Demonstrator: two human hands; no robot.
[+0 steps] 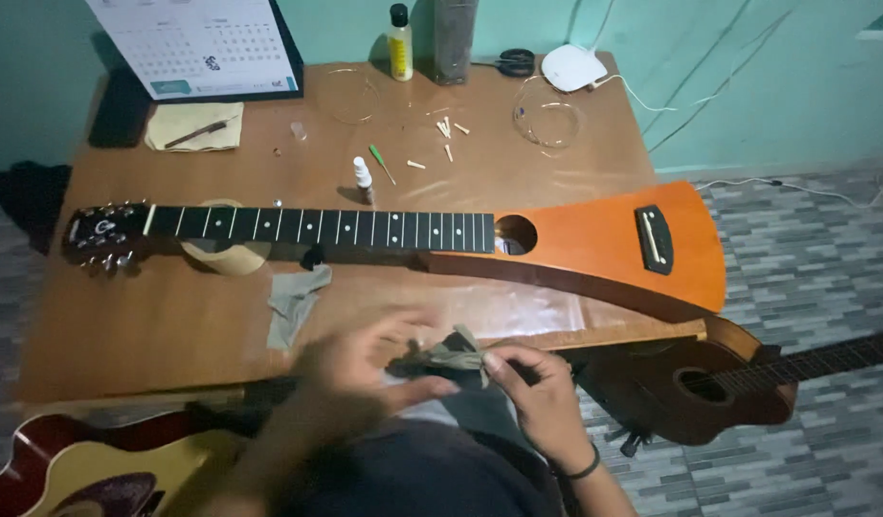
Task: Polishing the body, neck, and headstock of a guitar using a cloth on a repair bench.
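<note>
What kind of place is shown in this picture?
Probably a small home guitar repair corner: a stringless orange guitar lies on a wooden table, with bridge pins, coiled strings, and other guitars beside it.

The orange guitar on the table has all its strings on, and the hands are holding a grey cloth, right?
Not quite. The head view shows the orange guitar lying on the table with no strings on it; its neck is bare. The rest is right: the left hand and right hand both hold a grey cloth.
</note>
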